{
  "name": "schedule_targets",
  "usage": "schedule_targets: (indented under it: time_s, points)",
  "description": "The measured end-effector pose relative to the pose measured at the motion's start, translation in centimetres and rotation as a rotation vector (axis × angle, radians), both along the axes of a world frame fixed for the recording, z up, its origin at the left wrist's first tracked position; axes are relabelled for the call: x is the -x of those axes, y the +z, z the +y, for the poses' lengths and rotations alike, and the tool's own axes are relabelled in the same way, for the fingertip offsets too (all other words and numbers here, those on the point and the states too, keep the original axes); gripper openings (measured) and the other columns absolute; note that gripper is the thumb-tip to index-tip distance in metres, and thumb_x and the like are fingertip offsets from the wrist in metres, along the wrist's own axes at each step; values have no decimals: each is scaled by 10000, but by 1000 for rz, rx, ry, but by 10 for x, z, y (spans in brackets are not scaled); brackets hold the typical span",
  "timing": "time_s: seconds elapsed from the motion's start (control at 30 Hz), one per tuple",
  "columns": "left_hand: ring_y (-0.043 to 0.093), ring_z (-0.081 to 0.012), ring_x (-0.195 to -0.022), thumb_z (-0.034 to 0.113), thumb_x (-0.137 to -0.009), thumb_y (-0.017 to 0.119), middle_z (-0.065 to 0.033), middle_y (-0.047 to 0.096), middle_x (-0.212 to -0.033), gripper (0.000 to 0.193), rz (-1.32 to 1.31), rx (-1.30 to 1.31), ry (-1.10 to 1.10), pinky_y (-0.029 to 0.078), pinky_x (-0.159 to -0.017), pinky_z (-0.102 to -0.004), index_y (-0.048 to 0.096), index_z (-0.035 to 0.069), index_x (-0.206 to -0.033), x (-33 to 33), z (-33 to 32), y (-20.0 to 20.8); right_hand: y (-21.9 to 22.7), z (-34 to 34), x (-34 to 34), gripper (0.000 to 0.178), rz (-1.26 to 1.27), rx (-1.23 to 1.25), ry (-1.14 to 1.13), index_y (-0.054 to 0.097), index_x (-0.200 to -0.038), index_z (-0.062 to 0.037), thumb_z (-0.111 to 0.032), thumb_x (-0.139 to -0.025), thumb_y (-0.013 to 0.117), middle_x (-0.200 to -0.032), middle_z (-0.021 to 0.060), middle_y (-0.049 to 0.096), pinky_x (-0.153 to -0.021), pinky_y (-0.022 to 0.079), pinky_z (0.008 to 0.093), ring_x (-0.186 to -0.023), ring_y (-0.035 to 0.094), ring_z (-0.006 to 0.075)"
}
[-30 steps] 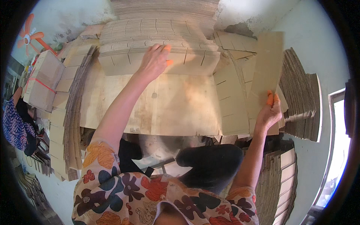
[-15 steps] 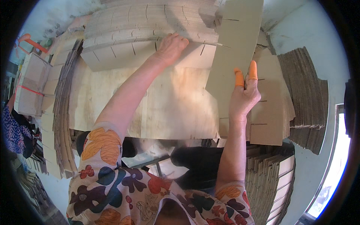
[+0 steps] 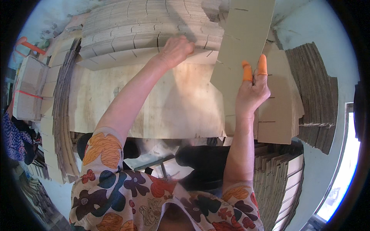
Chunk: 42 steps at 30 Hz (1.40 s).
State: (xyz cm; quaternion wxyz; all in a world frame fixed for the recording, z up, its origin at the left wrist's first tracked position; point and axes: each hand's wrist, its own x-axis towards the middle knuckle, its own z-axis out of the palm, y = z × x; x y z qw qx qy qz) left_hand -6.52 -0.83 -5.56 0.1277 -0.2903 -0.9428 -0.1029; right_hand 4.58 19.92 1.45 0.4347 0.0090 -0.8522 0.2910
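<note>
At the far side of the table, my left hand (image 3: 176, 52) is closed with curled fingers on the front slotted cardboard strip (image 3: 115, 59). That strip leans along the near face of a long row of upright cardboard strips (image 3: 135, 19). My right hand (image 3: 252, 90) wears orange finger covers on two fingers. It grips a long cardboard strip (image 3: 243, 46) that stands tilted up toward the far edge, with slots along its side. Under and beside this piece lies a stack of slotted cardboard (image 3: 275, 123). My thumbs are mostly hidden.
A pale wooden tabletop (image 3: 146, 104) lies before me. Stacked cardboard stands at the left (image 3: 63, 104), far right (image 3: 312, 84) and lower right (image 3: 271, 181). At the left edge are a bundle with a red strap (image 3: 29, 90) and an orange-handled tool (image 3: 32, 46).
The front strip under my left hand has tipped, so less of its face shows. My right hand and its strip have shifted slightly up and right. The whole view has moved a little.
</note>
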Motion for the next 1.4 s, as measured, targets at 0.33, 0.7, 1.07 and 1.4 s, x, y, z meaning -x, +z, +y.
schedule_targets:
  time_s: [0.33, 0.7, 1.07, 1.4]
  points:
    - [562, -260, -875, 85, -741, 578, -88, 594, -803, 255, 222, 5, -71, 468, -770, -365, 642, 66, -987, 1, -5, 2, -2, 2, -2, 460, -36, 4, -19, 541, -1259, -51, 26, -819, 652, -635, -37, 446, -523, 346, 139, -564, 367, 21]
    - [617, -354, -756, -10, -706, 562, -187, 607, -731, 79, -183, 93, -109, 482, -630, -455, 617, 17, -757, -20, 3, 2, -9, -5, 0, 471, -81, -61, 30, 538, -1255, -35, -48, -809, 690, -736, 97, 659, -488, 462, 247, -518, 508, 79]
    - [559, -361, -629, 80, -744, 514, -199, 523, -622, 179, -71, -211, -206, 433, -543, -450, 510, -7, -588, -66, 25, 37, 6, -11, -13, 190, -452, -225, 52, 554, -985, 2, -97, -842, 631, -827, 205, 636, -541, 501, 414, -649, 632, 359]
    - [598, -349, -732, -47, -651, 566, -177, 580, -665, 54, -126, -102, -203, 469, -595, -440, 576, -2, -679, -84, 30, 47, -3, -9, -34, 584, -642, -135, 182, 344, -1349, 0, -42, -823, 595, -984, 227, 606, -642, 508, 430, -767, 630, 348]
